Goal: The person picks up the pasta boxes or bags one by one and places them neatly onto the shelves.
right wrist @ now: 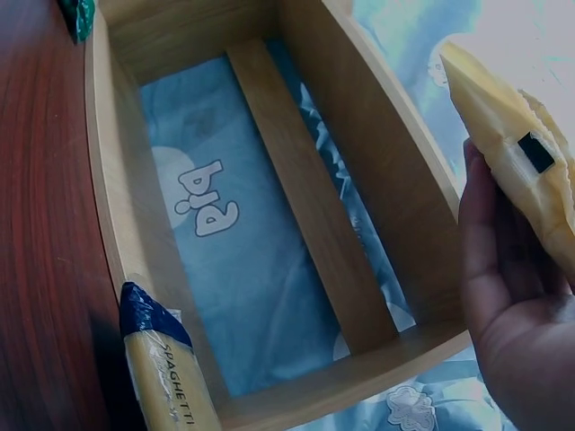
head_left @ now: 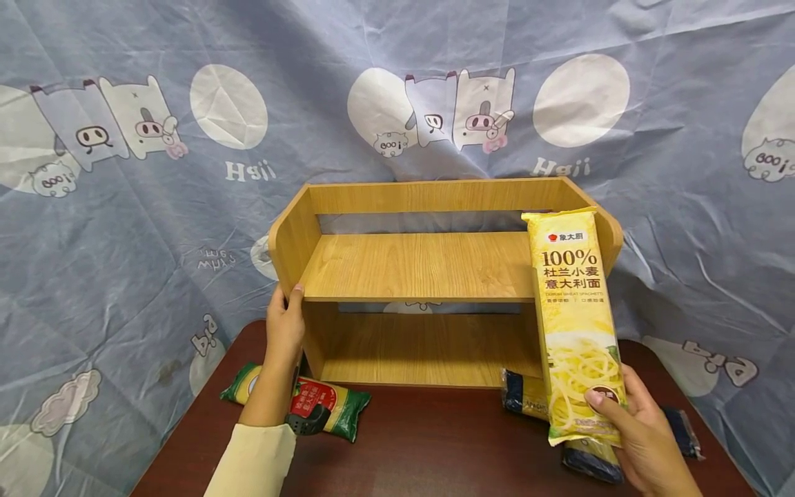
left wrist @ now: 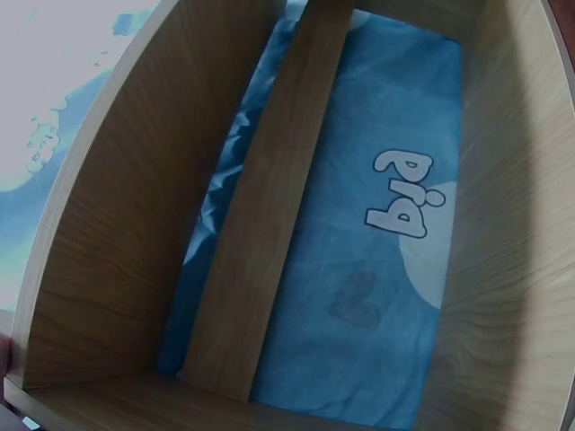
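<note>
My right hand (head_left: 649, 435) holds a yellow spaghetti pack (head_left: 571, 310) by its lower end, thumb across the front. The pack stands nearly upright in front of the right part of a two-tier wooden shelf (head_left: 422, 266), its printed face toward me. In the right wrist view, the pack's pale back (right wrist: 503, 135) shows beside the fingers. My left hand (head_left: 286, 324) grips the front edge of the shelf's left side panel, thumb on the near side. The left wrist view shows the shelf's inside (left wrist: 108, 251); only a sliver of that hand appears there.
A red and green pasta pack (head_left: 335, 404) lies on the dark red table (head_left: 404, 449), partly behind the left forearm. Several navy-ended spaghetti packs (head_left: 524, 395) lie at the right, partly hidden by the held pack. A printed blue cloth (head_left: 323, 41) hangs behind the shelf.
</note>
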`<action>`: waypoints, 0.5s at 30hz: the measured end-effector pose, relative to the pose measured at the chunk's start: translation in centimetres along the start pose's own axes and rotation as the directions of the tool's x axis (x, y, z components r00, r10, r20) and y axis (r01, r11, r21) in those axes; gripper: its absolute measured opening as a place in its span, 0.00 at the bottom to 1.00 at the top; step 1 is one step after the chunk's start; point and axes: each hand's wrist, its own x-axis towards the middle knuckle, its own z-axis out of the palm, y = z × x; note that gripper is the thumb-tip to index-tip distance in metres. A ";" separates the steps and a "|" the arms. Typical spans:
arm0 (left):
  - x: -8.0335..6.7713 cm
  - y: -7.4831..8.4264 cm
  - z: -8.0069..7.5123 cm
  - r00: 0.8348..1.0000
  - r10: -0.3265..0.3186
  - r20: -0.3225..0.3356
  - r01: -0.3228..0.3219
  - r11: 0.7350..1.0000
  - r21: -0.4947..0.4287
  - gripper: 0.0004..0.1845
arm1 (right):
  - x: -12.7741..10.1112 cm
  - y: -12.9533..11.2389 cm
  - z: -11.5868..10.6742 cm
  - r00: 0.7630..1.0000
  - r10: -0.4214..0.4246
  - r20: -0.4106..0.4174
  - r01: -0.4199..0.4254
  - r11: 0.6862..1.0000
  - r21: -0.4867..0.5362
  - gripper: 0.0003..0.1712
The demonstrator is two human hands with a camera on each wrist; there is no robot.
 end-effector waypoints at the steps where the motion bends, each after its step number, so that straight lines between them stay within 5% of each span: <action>1: 0.0 0.0 0.0 1.000 -0.001 0.002 0.001 1.000 0.001 0.24 | 0.0 0.0 0.0 1.000 0.007 0.002 -0.007 1.000 -0.005 0.31; 15: 0.0 0.0 0.1 1.000 -0.012 0.021 0.012 1.000 -0.006 0.24 | 0.7 0.1 -0.7 0.994 0.094 0.065 -0.094 0.995 0.011 0.24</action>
